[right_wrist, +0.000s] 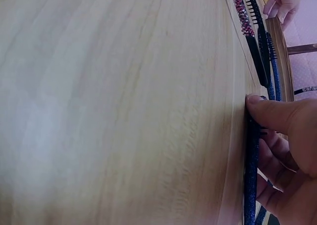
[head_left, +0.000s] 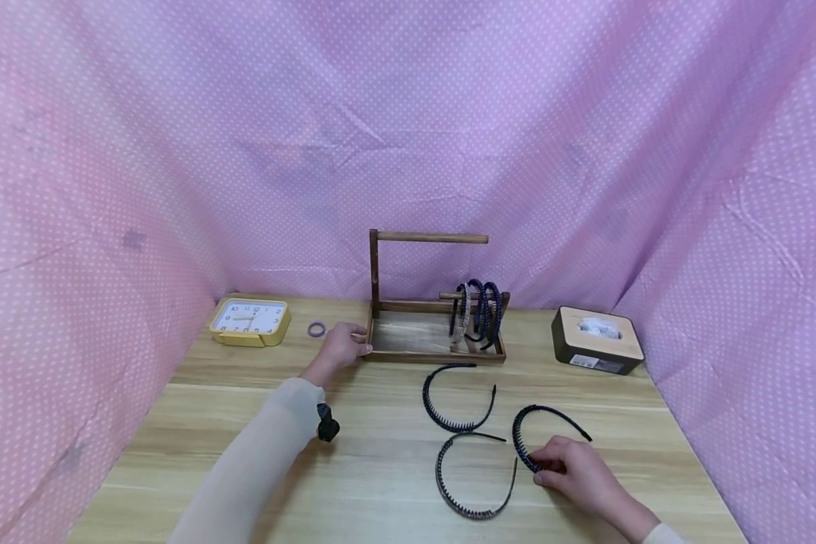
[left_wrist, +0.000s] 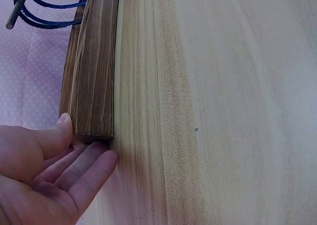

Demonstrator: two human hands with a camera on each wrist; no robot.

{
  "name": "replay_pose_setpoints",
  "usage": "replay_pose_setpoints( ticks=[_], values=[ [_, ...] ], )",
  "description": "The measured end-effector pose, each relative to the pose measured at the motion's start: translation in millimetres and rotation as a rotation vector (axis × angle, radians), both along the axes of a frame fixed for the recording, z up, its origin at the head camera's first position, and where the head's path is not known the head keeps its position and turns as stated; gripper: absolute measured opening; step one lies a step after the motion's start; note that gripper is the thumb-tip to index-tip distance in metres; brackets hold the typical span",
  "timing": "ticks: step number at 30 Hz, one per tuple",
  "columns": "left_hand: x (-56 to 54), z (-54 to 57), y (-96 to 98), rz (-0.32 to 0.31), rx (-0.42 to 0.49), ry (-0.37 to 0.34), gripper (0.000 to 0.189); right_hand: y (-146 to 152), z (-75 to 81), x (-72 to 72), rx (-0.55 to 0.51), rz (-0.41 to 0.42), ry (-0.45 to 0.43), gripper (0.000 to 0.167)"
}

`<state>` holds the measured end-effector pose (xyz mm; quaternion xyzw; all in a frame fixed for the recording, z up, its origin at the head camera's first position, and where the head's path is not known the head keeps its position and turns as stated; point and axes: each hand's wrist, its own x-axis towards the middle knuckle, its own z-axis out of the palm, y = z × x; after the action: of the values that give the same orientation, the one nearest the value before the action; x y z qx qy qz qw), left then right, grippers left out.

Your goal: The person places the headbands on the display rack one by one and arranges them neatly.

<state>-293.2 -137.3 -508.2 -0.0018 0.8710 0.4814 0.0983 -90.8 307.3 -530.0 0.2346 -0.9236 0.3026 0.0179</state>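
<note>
My right hand (head_left: pixel 574 472) pinches a dark blue glittery toothed headband (head_left: pixel 519 431) between thumb and fingers, at the right front of the table. In the right wrist view the headband (right_wrist: pixel 251 175) runs down beside the fingers. My left hand (head_left: pixel 343 345) touches the left end of a brown wooden rack (head_left: pixel 435 357); in the left wrist view its thumb lies at the rack's corner and its fingers are extended against the end. Between the hands lie a dark headband (head_left: pixel 442 419) and, nearer me, one with a sparkly band (head_left: pixel 442 483).
Several headbands (head_left: pixel 493 317) hang on the rack's low right bar (head_left: pixel 449 295); its tall bar (head_left: pixel 431 237) is bare. A yellow clock (head_left: pixel 250 317) and a purple ring (head_left: pixel 316 329) lie left, a tissue box (head_left: pixel 598 340) right. A pink curtain (head_left: pixel 408 136) surrounds the table.
</note>
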Motion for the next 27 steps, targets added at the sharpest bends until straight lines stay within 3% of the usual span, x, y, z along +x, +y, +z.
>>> replay_pose_setpoints(
  ticks=[7,13,20,27],
  values=[
    [0.0,0.7,-0.3,-0.009,-0.028,0.007,0.043,-0.3,3.2,2.0,0.024,-0.035,0.072,0.024],
    [-0.3,-0.3,0.0,-0.019,-0.043,0.015,0.043,-4.0,16.9,3.8,-0.059,-0.103,0.132,0.026],
    [0.3,0.7,-0.8,-0.003,-0.029,0.000,0.044,-8.0,42.2,-1.4,-0.138,-0.213,0.181,0.028],
    [0.6,1.4,-0.6,-0.014,-0.067,0.013,0.043,-8.9,83.4,-18.8,-0.210,-0.252,0.241,0.030]
  ],
)
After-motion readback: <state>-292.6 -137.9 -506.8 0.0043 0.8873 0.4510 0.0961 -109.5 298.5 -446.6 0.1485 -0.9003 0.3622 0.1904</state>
